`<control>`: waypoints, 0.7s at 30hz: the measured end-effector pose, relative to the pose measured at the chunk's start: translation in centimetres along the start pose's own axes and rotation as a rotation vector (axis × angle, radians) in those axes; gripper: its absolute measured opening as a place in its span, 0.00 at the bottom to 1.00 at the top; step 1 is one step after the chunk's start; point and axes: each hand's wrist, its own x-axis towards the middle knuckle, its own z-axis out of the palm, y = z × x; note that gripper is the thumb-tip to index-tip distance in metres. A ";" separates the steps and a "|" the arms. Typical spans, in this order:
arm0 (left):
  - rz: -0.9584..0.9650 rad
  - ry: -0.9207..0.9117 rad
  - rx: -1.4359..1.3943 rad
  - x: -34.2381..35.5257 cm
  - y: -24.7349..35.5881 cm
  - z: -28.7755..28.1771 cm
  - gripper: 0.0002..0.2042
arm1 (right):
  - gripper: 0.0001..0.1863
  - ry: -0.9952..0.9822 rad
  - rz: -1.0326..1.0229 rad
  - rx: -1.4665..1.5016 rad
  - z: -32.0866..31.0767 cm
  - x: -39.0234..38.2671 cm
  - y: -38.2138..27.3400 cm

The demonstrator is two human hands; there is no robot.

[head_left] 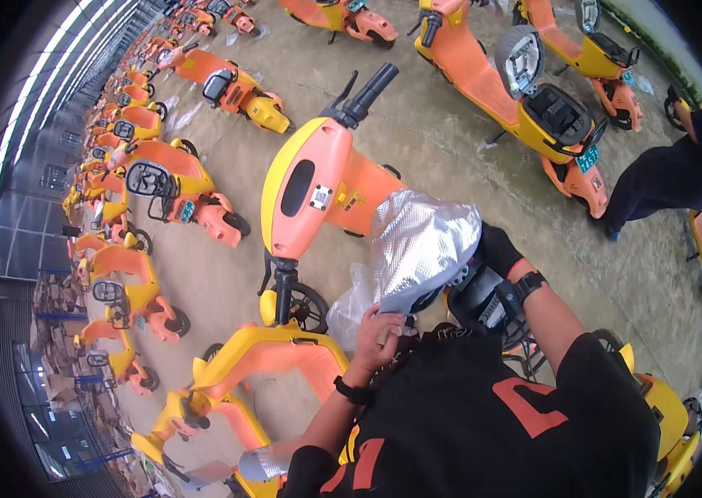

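Note:
In front of me stands an orange and yellow electric scooter (pixel 309 195). A silver foil cover (pixel 424 241) drapes over its seat area, its lower edge gathered and wrinkled. My left hand (pixel 380 336), bare, with a black band at the wrist, is closed on the cover's near left edge. On the cover's right side is my right hand (pixel 500 251) in a black glove, closed at its edge, the fingertips partly hidden. Below the right wrist shows the scooter's black rear rack (pixel 484 303). Clear plastic film (pixel 352 303) hangs left of the cover.
Another scooter (pixel 264 357) stands close on the near left. Rows of scooters (pixel 172 178) line the left side. At the upper right, a scooter (pixel 525 108) has its seat raised. A person in dark clothes (pixel 675 178) is at the far right. Concrete floor (pixel 417 116) lies between.

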 end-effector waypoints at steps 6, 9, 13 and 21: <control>-0.687 0.416 -0.496 0.6 -4.0 -1.0 0.09 | 0.23 -0.111 0.513 1.304 1.1 -1.4 -5.8; -1.196 0.292 -0.643 3.1 -8.4 -1.2 0.11 | 0.21 -0.109 0.494 1.332 2.2 -2.3 -8.0; -1.666 -0.161 -1.176 2.7 -9.4 1.5 0.12 | 0.21 -0.043 0.519 1.495 1.7 -3.2 -7.9; -1.281 -0.029 -1.332 -0.4 -7.3 3.3 0.10 | 0.10 0.019 0.507 1.060 3.5 -4.9 -8.3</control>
